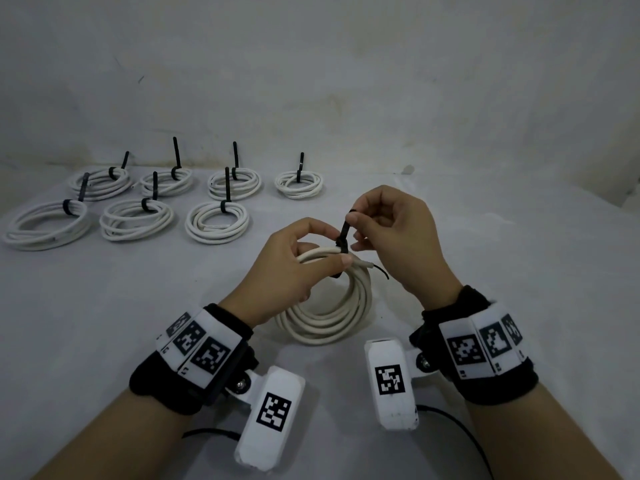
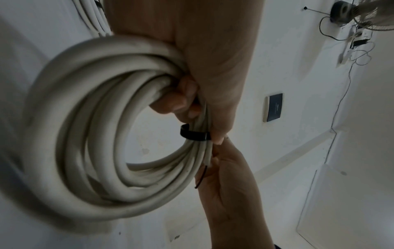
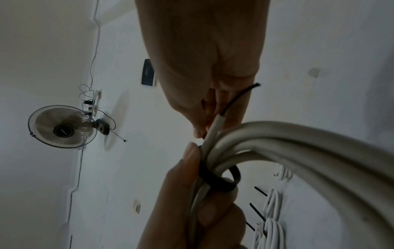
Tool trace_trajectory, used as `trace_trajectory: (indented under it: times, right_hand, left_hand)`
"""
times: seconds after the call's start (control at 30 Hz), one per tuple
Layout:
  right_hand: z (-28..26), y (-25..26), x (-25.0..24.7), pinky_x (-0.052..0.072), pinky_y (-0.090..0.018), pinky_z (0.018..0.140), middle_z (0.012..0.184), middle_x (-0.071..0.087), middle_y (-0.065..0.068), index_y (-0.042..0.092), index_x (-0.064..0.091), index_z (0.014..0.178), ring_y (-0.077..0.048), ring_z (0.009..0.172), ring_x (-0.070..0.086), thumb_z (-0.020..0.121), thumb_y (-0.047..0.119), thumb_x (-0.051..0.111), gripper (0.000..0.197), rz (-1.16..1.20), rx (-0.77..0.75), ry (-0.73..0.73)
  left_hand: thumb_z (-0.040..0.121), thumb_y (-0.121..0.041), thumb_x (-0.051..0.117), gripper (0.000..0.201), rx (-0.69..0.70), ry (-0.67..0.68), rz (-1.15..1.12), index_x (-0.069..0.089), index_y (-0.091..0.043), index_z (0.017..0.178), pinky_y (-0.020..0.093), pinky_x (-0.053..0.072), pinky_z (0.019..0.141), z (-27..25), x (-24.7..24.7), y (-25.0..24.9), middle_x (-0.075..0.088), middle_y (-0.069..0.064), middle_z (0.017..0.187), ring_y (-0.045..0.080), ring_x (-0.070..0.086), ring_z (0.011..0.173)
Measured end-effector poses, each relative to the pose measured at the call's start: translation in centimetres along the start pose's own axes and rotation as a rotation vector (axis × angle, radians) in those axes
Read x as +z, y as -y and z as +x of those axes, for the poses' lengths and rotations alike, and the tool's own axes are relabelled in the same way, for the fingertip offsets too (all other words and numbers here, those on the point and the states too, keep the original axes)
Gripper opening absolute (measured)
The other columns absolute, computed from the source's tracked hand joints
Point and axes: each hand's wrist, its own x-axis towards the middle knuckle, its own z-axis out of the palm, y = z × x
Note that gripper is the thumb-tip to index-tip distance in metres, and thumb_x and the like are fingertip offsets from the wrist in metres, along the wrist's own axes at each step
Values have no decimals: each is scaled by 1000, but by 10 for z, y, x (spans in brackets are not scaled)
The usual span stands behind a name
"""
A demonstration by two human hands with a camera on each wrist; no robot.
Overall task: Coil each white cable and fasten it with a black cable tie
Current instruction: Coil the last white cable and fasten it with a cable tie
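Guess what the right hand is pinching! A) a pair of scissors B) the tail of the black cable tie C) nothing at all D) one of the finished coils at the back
B: the right hand pinches the upright tail of the black cable tie wrapped round the white coil, which the left hand grips.

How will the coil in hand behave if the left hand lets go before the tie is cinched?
Likely springs open: the white coil keeps rounded loops, suggesting stiff cable, and the black cable tie sits loose around it. The free cable end already juts out past the left hand, so it would probably flick away first. The right hand pinches only the tie tail, probably too little to restrain the loops.
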Motion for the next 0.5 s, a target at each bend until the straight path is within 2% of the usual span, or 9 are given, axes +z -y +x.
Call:
trace_trajectory:
  times: [0.13, 0.17, 0.23, 0.3, 0.37, 0.5]
  right_hand:
    - [5, -2, -6, 57, -26, 57, 63, 59, -4, 7, 60, 77, -7, 51, 57, 86, -3, 64, 14, 86, 23, -152]
    - [6, -2, -6, 57, -26, 58, 64, 59, -5, 6, 60, 78, -7, 51, 57, 86, -2, 64, 12, 101, 25, -177]
    - [6, -2, -5, 56, -25, 57, 66, 61, -4, 6, 61, 81, -7, 53, 57, 86, 1, 65, 8, 99, 22, -193]
    - [5, -3, -4, 54, -24, 56, 70, 62, -4, 8, 61, 89, -8, 57, 59, 86, 5, 66, 7, 106, 21, -147]
    - [3, -4, -1, 53, -24, 58, 74, 62, -3, 8, 58, 96, -11, 64, 61, 85, 7, 68, 15, 101, -2, -68]
    - [-3, -3, 4, 52, -20, 70, 84, 68, 2, 13, 68, 86, -8, 80, 65, 78, 11, 76, 12, -70, -138, 108]
  left_hand:
    - [78, -17, 74, 22, 24, 43, -6, 63, -18, 97, 21, 32, 40, 1, 3, -2, 67, 18, 72, 10, 36, 39]
    - [78, -17, 74, 21, 32, 44, -8, 63, -18, 97, 21, 32, 40, 1, 3, -3, 66, 18, 71, 9, 36, 39]
    - [79, -18, 74, 21, 45, 35, -2, 64, -17, 98, 21, 33, 39, 1, 1, -3, 64, 9, 65, 8, 36, 39]
    - [79, -19, 73, 21, 43, 5, 1, 63, -17, 98, 21, 34, 39, 2, -1, -1, 64, 1, 62, 6, 37, 38]
    - [81, -20, 71, 21, 31, -71, -34, 61, -17, 98, 21, 35, 39, 3, -2, 2, 63, -5, 57, 6, 38, 38]
    - [88, -27, 60, 16, 2, -220, -212, 59, -15, 99, 19, 34, 39, 8, -7, 3, 55, -8, 51, 5, 34, 38]
